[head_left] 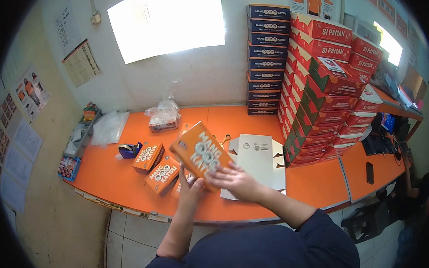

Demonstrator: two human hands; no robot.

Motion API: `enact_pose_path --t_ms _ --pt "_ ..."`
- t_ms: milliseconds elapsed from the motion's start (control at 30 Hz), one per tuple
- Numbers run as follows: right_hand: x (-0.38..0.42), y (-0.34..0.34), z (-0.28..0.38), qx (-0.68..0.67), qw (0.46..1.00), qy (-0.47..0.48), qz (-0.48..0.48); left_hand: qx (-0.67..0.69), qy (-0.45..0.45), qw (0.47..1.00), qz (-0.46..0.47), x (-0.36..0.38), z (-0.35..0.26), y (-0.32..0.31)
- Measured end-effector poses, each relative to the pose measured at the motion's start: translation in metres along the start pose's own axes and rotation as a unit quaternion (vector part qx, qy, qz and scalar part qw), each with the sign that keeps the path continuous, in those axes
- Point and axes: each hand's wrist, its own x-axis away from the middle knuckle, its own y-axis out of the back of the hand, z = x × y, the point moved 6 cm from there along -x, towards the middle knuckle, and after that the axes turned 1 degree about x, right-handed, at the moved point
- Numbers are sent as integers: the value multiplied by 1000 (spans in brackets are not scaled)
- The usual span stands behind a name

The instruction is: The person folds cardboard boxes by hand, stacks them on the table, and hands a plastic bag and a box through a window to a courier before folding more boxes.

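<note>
An orange "Mang Katsu" box (195,139) is tilted up above the table between my two hands. My left hand (190,188) is closed around its lower left edge. My right hand (236,182) lies across its lower right front, fingers over the printed face and gripping that corner. Behind my left hand, more orange boxes (147,157) rest on the table, one partly covered by my hand. To the right of the held box lies a stack of flat unfolded box blanks (254,156), pale side up.
Dark blue boxes (267,63) stand in a tall stack at the back, beside piled red boxes (333,47). A tape dispenser (129,149), scissors (226,138), plastic bags (110,129) and a wrapped pack (164,118) lie on the orange table (317,187). A phone (370,173) and another person (413,187) are at right.
</note>
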Motion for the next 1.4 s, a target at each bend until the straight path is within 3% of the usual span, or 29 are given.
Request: enact_pose_path --t_ms 33,133,200,233,267,333,400,533,600,700,767,900,1000,1033,1100,1133,1200,1233,1267,1400 --pt "-4 -14 8 11 999 30 35 -59 -53 996 -47 -9 8 14" --pt "-8 -24 26 -120 993 18 -12 -1 -1 994 -108 -36 41 61" --pt "1 -51 13 -130 991 -16 -14 32 124 984 -123 -54 74 103" --pt "15 -81 -16 -155 981 -104 56 36 164 980 -108 -59 84 111" --pt "36 -104 -38 -180 956 -190 129 -100 135 971 -168 -64 99 130" --pt "84 -115 -58 -18 909 -341 237 -359 67 889 -276 -72 119 156" --pt "129 -157 -72 47 932 -277 227 -350 62 902 -245 -64 106 138" --pt "136 -168 -83 11 930 -243 275 -348 -10 911 -221 -56 87 113" --pt "117 -145 -87 -21 909 -260 324 -403 -37 891 -208 -56 74 104" --pt "101 -106 -103 -207 920 -295 157 -459 -84 866 -179 -48 54 83" --pt "86 -62 -108 -130 926 -317 156 -489 -103 861 -93 -50 47 66" --pt "49 31 -94 1 969 -207 136 -548 -172 817 40 -35 14 -1" --pt "20 101 -61 -56 990 -74 110 -551 -320 751 172 -27 -5 -42" --pt "13 123 -54 -49 997 -42 34 -530 -223 789 218 -31 -10 -48" --pt "2 157 -55 63 995 -82 8 -468 -22 831 300 -25 -16 -59" --pt "-1 171 -46 96 989 -77 -83 -405 -146 858 281 -24 -19 -60" --pt "-7 189 -23 160 949 -61 -264 -137 -116 965 193 -16 -39 -67" --pt "-8 180 -12 144 956 -36 -253 4 -97 985 141 -13 -43 -67" --pt "-5 168 2 127 962 -11 -242 29 -137 986 94 -15 -49 -63" --pt "-12 151 27 172 962 76 -199 107 -53 991 56 -11 -57 -63"
